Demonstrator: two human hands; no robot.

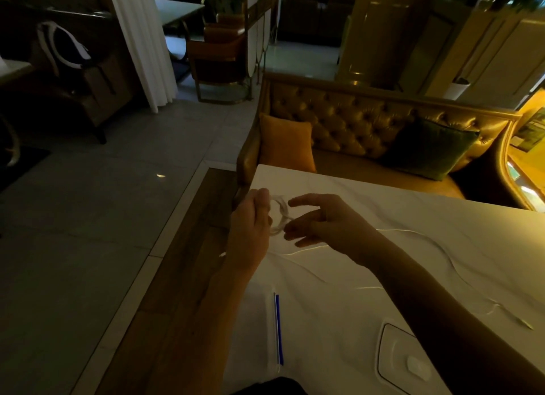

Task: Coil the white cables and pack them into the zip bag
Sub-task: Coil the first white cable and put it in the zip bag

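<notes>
— Above the near-left corner of the white table [383, 217], a small coil of white cable [278, 214] is held up between both hands. What could be lost from here?

— The loops, most likely. The coil is pinched only at its left side by the left hand [250, 220], so if that pinch is eased while the next turn is laid on, the loops could spring apart. The loose tail [418, 235] is trailed across the table to the right, and a snag there could tug the coil out of shape.

— How is it gripped?

— The left hand is closed on the coil's edge. The right hand [321, 220] is half spread, its fingertips [290, 228] touching the coil's right side; no firm hold can be made out there.

— And the zip bag [278, 329]?

— It is left flat on the table nearer the body, marked by its blue strip. Nothing is seen inside it, though dim light hides much.
</notes>
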